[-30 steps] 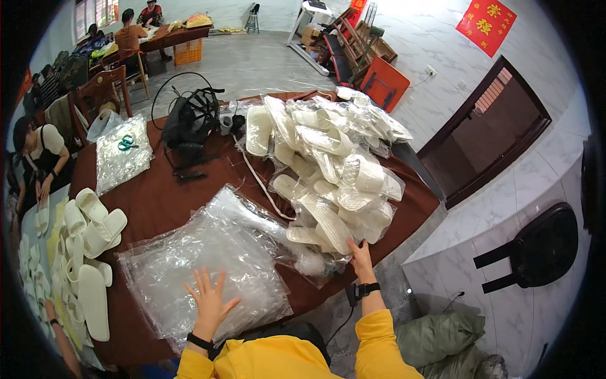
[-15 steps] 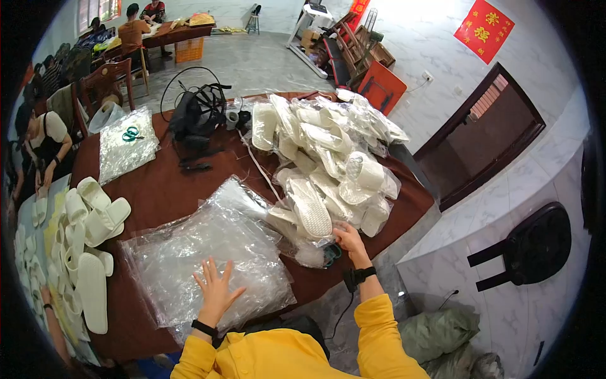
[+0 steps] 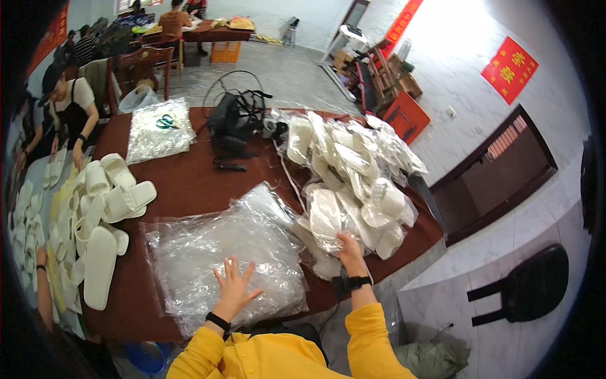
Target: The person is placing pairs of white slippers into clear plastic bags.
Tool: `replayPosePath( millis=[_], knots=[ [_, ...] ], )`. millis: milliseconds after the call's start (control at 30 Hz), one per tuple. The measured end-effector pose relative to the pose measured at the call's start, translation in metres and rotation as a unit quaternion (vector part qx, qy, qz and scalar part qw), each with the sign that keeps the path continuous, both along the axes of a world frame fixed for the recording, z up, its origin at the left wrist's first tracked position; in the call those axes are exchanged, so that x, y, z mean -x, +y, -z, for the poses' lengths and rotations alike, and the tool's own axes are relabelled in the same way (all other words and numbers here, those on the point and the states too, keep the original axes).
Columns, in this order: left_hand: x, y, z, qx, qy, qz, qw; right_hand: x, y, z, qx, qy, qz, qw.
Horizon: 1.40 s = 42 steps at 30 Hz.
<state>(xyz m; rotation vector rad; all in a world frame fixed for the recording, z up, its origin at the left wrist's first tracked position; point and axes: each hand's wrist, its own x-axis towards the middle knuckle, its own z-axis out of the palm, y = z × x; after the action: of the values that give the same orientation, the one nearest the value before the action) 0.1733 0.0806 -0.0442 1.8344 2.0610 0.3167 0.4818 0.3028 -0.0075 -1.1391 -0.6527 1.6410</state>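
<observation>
My left hand lies with its fingers spread on a stack of clear plastic bags in front of me. To its right, my right hand is closed on the near end of a white slipper in a clear bag. This slipper lies at the near edge of a heap of bagged white slippers. My thumb and fingertips are partly hidden against the plastic.
Unbagged white slippers are piled at the left. Green-handled scissors rest on another stack of bags. Black straps and gear lie mid-table on the brown cloth. A co-worker handles slippers at the far left.
My view has turned left, so the table sits further right in the picture. My left hand stays flat on the bags, and my right hand stays at the bagged slipper's near end.
</observation>
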Motion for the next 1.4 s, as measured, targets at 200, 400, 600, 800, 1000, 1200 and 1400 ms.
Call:
replayPosePath(
  millis=[200,400,600,800,1000,1200,1400],
  knots=[
    [0.019,-0.016,0.009,-0.004,0.015,-0.046,0.999,0.076,-0.061,-0.132,-0.276,-0.286,-0.142,0.906],
    [-0.010,0.008,0.008,-0.011,0.034,0.036,0.999,0.225,-0.077,-0.277,-0.192,-0.046,-0.378,0.905],
    [0.002,-0.005,0.007,-0.010,-0.006,0.022,1.000,0.483,-0.113,-0.251,-0.243,-0.061,-0.507,0.825],
    [0.010,-0.006,0.013,-0.194,-0.014,-0.037,0.980,0.583,-0.179,-0.209,-0.054,0.031,-0.552,0.831],
    [0.017,-0.016,0.026,-0.122,-0.006,-0.024,0.992,0.627,-0.204,-0.244,-0.093,0.111,-0.556,0.818],
    [0.011,-0.009,0.025,-0.102,-0.011,-0.016,0.995,0.657,-0.181,-0.238,-0.650,-0.302,-0.420,0.557],
    [0.010,-0.012,0.021,-0.082,-0.058,-0.007,0.995,0.682,-0.194,-0.254,-0.425,-0.122,-0.523,0.729]
  ],
)
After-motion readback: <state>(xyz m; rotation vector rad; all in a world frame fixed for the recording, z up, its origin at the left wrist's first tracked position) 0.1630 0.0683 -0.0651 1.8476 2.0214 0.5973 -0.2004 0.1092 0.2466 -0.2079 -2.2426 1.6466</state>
